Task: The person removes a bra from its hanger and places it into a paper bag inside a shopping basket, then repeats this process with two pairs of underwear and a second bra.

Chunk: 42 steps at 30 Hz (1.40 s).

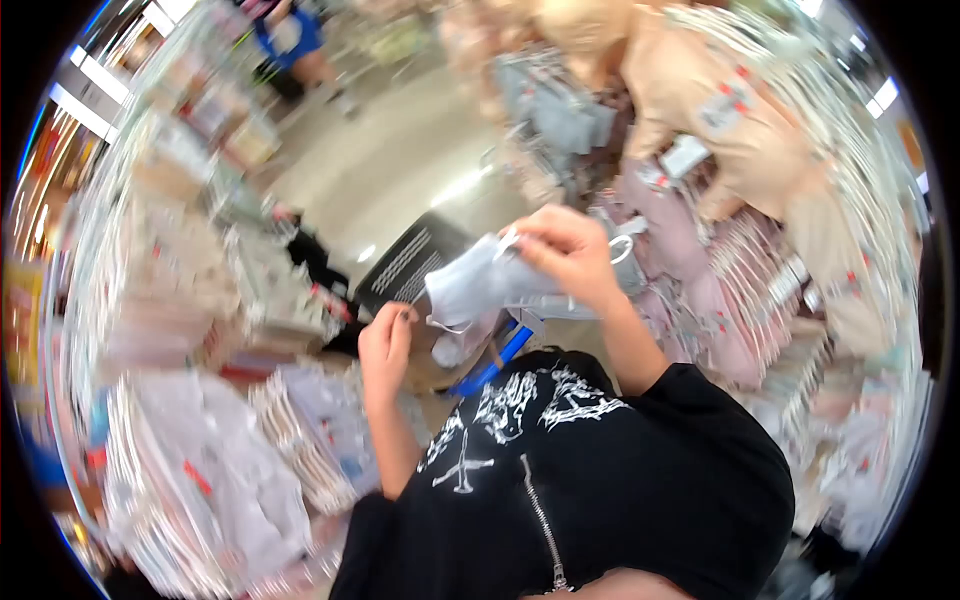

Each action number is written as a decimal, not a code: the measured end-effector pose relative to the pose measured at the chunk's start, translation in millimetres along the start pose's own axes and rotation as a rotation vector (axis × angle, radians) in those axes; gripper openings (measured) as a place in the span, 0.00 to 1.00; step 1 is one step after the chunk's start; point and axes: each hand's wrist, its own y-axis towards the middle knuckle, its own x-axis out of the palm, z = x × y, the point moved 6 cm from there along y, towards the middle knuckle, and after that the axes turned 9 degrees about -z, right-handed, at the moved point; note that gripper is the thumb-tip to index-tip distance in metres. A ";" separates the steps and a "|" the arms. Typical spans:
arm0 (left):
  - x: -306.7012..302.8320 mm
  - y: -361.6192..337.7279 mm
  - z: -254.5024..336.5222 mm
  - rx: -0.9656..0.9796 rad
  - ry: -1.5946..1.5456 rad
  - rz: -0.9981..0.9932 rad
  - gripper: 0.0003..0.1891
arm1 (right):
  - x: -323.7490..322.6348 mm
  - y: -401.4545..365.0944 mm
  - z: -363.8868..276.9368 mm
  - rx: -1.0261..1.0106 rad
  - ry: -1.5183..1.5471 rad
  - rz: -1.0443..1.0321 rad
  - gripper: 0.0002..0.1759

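A pale lavender-grey cloth piece [470,282] with thin white loops hangs in front of my chest; blur hides its exact kind. My right hand [572,255] is closed, pinching its upper right end at a white strip. A white loop sticks out beyond that hand. My left hand [386,342] is closed beside the cloth's lower left end, close to a thin white cord. Whether its fingers grip that cord I cannot make out. Below the cloth is a shopping cart with a blue handle [497,362] and a dark panel [412,258] printed with white lines.
Racks of beige garments [720,100] and mauve garments [690,230] on hangers stand close on my right. White garments [200,470] and packaged goods [190,240] line the left. Pale floor [400,140] runs ahead, where a person in blue shorts [292,40] stands.
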 end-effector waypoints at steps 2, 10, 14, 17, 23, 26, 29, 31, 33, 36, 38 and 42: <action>9.6 8.2 9.4 0.138 -0.058 0.037 0.04 | -3.2 -16.9 -15.4 -0.045 -0.235 -0.002 0.08; 117.0 -3.6 62.1 0.664 0.108 -0.531 0.17 | 18.0 -107.3 -17.5 0.432 -0.243 0.042 0.17; 136.0 -10.5 57.6 0.559 0.131 -0.664 0.13 | 17.9 -131.5 -12.2 0.632 -0.227 -0.018 0.20; 124.6 -23.4 60.3 0.515 0.198 -0.609 0.10 | 26.5 -135.2 -12.4 0.579 -0.233 -0.043 0.18; 91.5 -43.1 27.9 0.295 0.063 -0.222 0.07 | 31.3 -122.9 -37.5 0.180 -0.354 -0.041 0.13; 91.0 -50.7 29.5 0.280 -0.098 -0.098 0.06 | 1.8 -139.0 -47.4 0.139 -0.447 0.011 0.15; 117.0 -51.5 23.7 0.244 -0.473 -0.136 0.07 | -53.8 -188.0 -52.1 0.207 -0.609 0.235 0.21; 139.3 -55.0 33.9 0.192 -0.683 -0.174 0.07 | -94.4 -240.7 -58.3 0.360 -0.775 0.389 0.27; 166.6 -60.1 46.6 0.102 -0.851 -0.207 0.07 | -127.4 -300.3 -66.5 0.439 -0.836 0.536 0.30; 210.8 -68.8 68.5 0.095 -0.916 -0.359 0.08 | -155.4 -387.6 -58.6 0.487 -0.176 0.684 0.32; 239.8 -76.5 72.7 0.072 -0.958 -0.441 0.09 | -161.1 -434.8 -55.1 0.465 0.453 0.583 0.34; 301.9 -107.2 101.2 -0.074 -1.013 -0.540 0.11 | -160.3 -499.5 -51.0 0.188 1.142 0.644 0.38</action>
